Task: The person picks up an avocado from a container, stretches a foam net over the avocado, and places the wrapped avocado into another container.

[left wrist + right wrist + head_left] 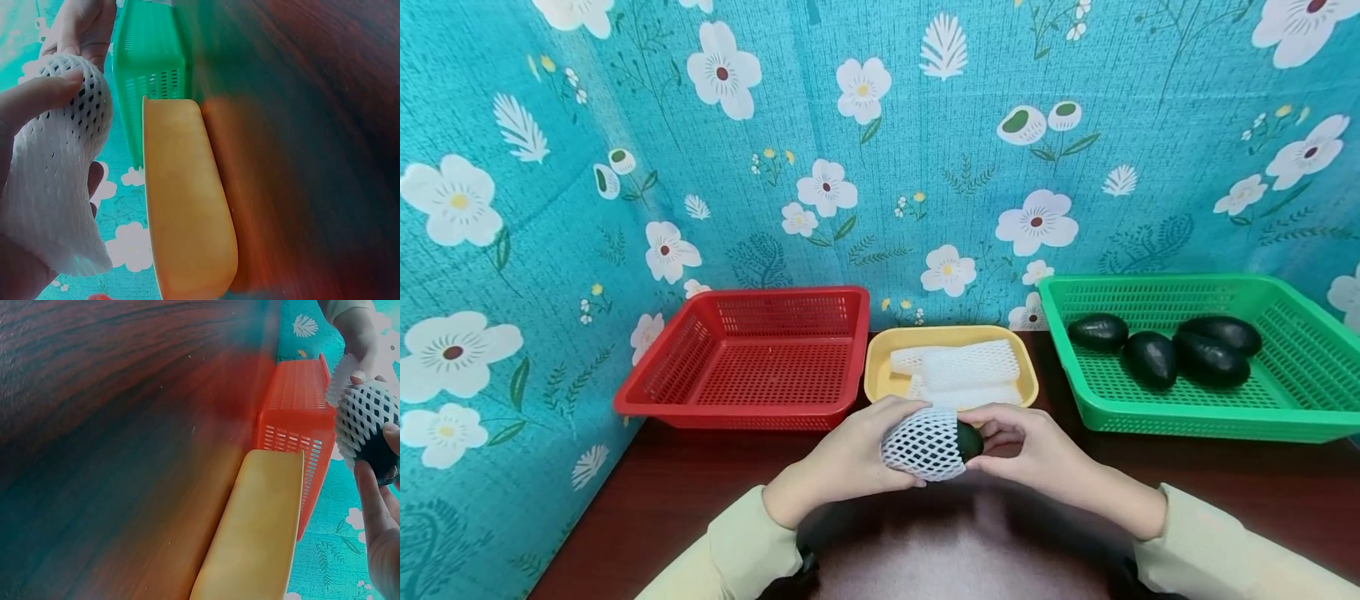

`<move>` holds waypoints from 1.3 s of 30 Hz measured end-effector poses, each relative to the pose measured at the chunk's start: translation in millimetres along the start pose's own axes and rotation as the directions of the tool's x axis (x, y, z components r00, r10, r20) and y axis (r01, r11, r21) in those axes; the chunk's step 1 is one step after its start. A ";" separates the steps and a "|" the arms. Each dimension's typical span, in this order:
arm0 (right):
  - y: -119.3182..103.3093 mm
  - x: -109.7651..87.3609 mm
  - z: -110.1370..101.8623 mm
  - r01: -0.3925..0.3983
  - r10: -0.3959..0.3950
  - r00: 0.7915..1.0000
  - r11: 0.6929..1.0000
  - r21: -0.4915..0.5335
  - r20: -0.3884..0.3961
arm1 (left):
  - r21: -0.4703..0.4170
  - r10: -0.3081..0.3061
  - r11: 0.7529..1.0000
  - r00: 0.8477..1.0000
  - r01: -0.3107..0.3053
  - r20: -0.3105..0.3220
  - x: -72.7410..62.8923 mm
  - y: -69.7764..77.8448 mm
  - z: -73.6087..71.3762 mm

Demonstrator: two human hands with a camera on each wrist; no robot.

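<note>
Head view shows the dark fruit (972,442) held in front of the yellow tray (1028,379), on its near side, with a white foam net (923,444) around most of it. The left hand (861,452) curls its fingers about the netted part; the right hand (1041,450) pinches the bare end between thumb and fingers. I judge the step in hand to be drawing the net over the fruit; the next move seems to call for bringing the net's edge over the bare end, with a steady left grip. About edges: the red basket (737,421) stands close at the left of the yellow tray, the green basket (1210,423) at its right. More open room is on the table (1262,475) before the tray, toward the person.
</note>
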State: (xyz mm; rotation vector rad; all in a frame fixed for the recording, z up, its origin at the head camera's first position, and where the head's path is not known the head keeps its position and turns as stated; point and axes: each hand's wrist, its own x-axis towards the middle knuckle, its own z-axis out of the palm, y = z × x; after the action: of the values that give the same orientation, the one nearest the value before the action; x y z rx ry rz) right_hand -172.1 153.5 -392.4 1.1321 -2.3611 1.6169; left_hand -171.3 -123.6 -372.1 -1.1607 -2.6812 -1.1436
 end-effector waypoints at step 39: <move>-7.0 -0.9 -12.0 -0.069 0.072 0.993 0.997 0.037 -0.092 | -0.195 -0.053 0.981 0.987 0.022 -0.155 -3.1 -4.9 0.8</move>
State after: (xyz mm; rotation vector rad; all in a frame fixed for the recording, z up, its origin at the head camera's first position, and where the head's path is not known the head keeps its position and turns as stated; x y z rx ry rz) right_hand -171.3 162.7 -382.0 0.9662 -2.3482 1.6987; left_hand -172.0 -127.3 -376.6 -0.9941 -2.5293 -1.4633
